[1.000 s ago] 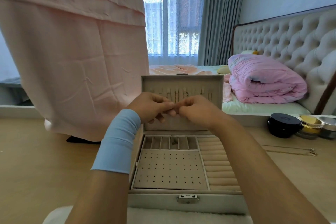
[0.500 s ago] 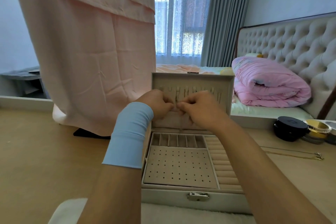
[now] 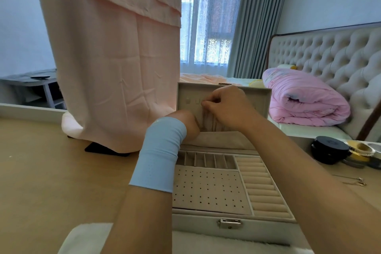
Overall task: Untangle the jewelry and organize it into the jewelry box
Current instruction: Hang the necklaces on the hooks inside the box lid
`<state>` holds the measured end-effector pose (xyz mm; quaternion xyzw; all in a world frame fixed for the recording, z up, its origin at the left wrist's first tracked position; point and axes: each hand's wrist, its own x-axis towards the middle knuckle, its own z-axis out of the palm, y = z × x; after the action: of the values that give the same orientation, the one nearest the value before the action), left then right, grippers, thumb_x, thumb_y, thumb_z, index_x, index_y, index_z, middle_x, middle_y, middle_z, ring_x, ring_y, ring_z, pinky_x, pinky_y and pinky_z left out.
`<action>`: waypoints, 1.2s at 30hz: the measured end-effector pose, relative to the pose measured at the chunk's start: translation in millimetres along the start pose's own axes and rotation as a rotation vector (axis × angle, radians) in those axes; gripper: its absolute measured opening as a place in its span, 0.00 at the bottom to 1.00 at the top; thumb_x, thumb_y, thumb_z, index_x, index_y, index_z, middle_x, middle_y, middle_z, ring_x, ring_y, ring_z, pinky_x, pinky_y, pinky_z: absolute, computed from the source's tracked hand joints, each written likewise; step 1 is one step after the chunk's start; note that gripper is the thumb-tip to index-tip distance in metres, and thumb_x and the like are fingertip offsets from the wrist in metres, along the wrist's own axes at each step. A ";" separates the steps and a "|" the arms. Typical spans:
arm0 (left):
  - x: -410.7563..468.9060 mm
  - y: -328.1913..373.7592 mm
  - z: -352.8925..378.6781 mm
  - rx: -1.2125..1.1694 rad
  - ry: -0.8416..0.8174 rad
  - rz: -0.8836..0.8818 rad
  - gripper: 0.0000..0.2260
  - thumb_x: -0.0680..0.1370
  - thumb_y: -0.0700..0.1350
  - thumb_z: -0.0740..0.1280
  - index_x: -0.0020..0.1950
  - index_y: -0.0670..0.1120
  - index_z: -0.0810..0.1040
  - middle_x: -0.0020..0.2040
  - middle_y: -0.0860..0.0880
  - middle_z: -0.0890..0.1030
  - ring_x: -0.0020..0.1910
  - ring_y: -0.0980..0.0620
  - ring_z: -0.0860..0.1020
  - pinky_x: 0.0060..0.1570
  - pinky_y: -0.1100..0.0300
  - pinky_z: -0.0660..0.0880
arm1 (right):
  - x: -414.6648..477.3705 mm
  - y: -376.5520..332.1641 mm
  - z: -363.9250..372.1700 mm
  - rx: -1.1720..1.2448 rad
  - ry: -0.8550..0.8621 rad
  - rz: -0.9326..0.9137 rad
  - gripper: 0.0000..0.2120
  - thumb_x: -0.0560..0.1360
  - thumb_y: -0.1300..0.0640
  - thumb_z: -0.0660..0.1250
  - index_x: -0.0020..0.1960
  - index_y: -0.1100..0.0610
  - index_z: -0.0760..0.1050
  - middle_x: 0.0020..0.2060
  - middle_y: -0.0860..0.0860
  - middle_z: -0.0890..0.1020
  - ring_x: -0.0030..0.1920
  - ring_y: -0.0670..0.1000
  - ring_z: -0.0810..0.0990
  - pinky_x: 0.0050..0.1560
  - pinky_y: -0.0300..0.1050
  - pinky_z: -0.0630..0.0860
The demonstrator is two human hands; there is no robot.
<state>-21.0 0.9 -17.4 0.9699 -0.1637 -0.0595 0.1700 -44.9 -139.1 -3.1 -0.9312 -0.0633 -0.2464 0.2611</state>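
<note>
Head view: right hand (image 3: 226, 107) pinches chain (image 3: 208, 122) at jewelry box lid (image 3: 261, 97)

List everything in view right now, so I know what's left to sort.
open fabric-lined jewelry box: one, beige, table centre, lid upright
thin hanging chains: several, pale, inside lid below hooks
loose thin chain: one, gold, table right of box
round flat tin: one, black, table far right
clear lidded jar: one, yellow, beside tin
draped cloth: one, pink, behind-left of box
fluffy mat: one, white, under box front
rolled quilt: one, pink, bed behind
wooden table: one, tan, under box
stretch wristband: one, light blue, left wrist
left hand: one, at lid, fingers hidden
right hand: one, pinches chains at hooks
</note>
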 end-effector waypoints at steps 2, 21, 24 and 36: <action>-3.8 -0.5 -1.5 -0.043 -0.003 0.005 0.14 0.79 0.42 0.60 0.62 0.47 0.80 0.56 0.45 0.81 0.53 0.45 0.80 0.58 0.53 0.77 | -1.5 4.1 6.8 -0.087 -0.114 0.020 0.05 0.78 0.55 0.70 0.48 0.51 0.86 0.40 0.44 0.83 0.41 0.40 0.79 0.48 0.43 0.79; -26.7 62.8 15.4 -0.213 0.113 0.360 0.10 0.79 0.51 0.66 0.58 0.52 0.81 0.54 0.54 0.81 0.52 0.54 0.78 0.58 0.57 0.75 | -77.6 74.4 -74.5 0.023 -0.121 0.117 0.06 0.75 0.57 0.73 0.45 0.45 0.84 0.39 0.42 0.84 0.39 0.36 0.80 0.44 0.35 0.74; -33.4 96.2 45.0 -0.198 0.060 0.429 0.10 0.80 0.52 0.64 0.57 0.52 0.81 0.52 0.54 0.81 0.50 0.54 0.78 0.56 0.56 0.76 | -99.4 113.1 -97.7 -0.107 -0.191 0.225 0.05 0.76 0.55 0.72 0.46 0.46 0.83 0.42 0.41 0.84 0.39 0.36 0.80 0.41 0.33 0.72; 8.0 189.4 144.8 0.343 -0.161 0.430 0.16 0.81 0.48 0.60 0.66 0.52 0.78 0.62 0.47 0.78 0.60 0.44 0.77 0.60 0.50 0.76 | -133.4 197.6 -81.3 -0.276 -0.368 0.409 0.12 0.80 0.55 0.67 0.58 0.44 0.84 0.54 0.42 0.84 0.52 0.46 0.81 0.49 0.43 0.78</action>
<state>-94.6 -215.0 -87.2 0.9196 -0.3865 -0.0705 -0.0016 -147.0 -348.8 -98.3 -0.9803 0.1135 -0.0223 0.1603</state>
